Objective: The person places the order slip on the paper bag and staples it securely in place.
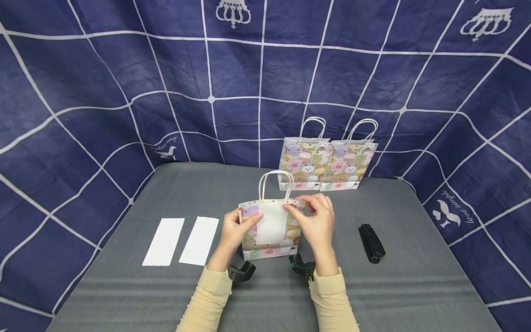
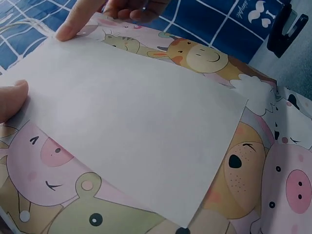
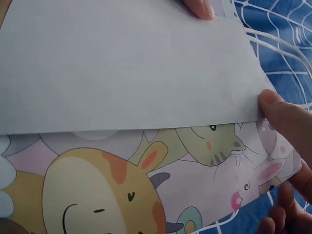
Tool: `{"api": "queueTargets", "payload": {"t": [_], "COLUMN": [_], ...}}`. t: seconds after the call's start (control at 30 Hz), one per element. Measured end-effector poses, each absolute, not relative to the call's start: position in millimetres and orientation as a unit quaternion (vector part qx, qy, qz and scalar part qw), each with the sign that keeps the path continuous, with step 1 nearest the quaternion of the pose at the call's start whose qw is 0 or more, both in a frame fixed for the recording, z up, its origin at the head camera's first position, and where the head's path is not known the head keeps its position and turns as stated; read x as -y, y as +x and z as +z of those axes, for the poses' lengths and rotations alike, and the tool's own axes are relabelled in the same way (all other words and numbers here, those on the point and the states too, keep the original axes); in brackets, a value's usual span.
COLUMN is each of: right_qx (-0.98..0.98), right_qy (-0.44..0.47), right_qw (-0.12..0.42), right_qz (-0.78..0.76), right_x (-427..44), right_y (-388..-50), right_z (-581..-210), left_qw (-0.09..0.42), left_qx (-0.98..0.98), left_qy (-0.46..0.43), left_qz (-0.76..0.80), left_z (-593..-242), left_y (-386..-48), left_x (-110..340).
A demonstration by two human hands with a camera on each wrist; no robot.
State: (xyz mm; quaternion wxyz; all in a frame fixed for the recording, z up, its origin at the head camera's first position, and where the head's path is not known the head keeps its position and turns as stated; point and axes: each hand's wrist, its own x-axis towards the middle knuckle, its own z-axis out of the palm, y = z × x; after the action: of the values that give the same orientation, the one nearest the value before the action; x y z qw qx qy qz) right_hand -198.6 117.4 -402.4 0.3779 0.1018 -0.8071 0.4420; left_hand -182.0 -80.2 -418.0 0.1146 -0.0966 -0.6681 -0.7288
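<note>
A paper gift bag [image 1: 293, 234] printed with cartoon animals stands upright in front of me, its white handles [image 1: 275, 172] up. Against its front, by the top edge, lies a blank white paper slip [image 1: 271, 225]. My left hand [image 1: 233, 230] grips the bag's left side, with the thumb on the slip's left edge. At the upper right my right hand [image 1: 318, 220] pinches the bag's rim, its thumb pressing the slip's top corner; the right wrist view shows this thumb [image 3: 285, 114] in front and fingers behind the rim. Most left fingers are hidden behind the bag.
Two matching gift bags [image 1: 304, 161] stand side by side at the back, near the blue curtain [image 1: 232, 69]. Two white paper slips [image 1: 163, 242] lie on the grey table [image 1: 124, 295] to the left. A black stapler [image 1: 371, 243] rests on the right.
</note>
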Motion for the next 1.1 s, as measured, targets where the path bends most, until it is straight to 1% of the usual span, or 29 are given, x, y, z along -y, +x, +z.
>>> {"api": "queueTargets", "payload": {"t": [0.1, 0.23, 0.33, 0.6, 0.7, 0.93, 1.1], "right_qx": [0.808, 0.81, 0.814, 0.82, 0.822, 0.823, 0.823], "right_qy": [0.106, 0.095, 0.082, 0.08, 0.083, 0.09, 0.091], "right_qw": [0.36, 0.308, 0.283, 0.255, 0.241, 0.22, 0.217], "right_qz": [0.453, 0.489, 0.501, 0.506, 0.509, 0.516, 0.518], "right_x": [-119.3, -120.3, -120.6, -122.3, -123.2, -124.4, -124.3], "right_y": [-197.8, -196.7, -195.3, -191.8, -190.8, -189.9, -189.7], "right_z": [-401.5, -400.2, -399.2, -394.2, -393.1, -392.3, -391.6], "left_qw": [0.104, 0.101, 0.102, 0.092, 0.088, 0.089, 0.078], "left_qx": [0.664, 0.665, 0.663, 0.66, 0.662, 0.668, 0.672], "left_qy": [-0.094, -0.095, -0.094, -0.098, -0.105, -0.139, -0.141], "left_qz": [-0.734, -0.734, -0.736, -0.739, -0.737, -0.726, -0.723], "left_z": [-417.1, -415.2, -415.5, -437.0, -439.1, -422.7, -415.1], "left_y": [-181.9, -181.0, -181.1, -194.2, -195.6, -185.7, -182.6], "left_x": [79.8, 79.7, 79.9, 84.3, 86.3, 89.7, 89.3]}}
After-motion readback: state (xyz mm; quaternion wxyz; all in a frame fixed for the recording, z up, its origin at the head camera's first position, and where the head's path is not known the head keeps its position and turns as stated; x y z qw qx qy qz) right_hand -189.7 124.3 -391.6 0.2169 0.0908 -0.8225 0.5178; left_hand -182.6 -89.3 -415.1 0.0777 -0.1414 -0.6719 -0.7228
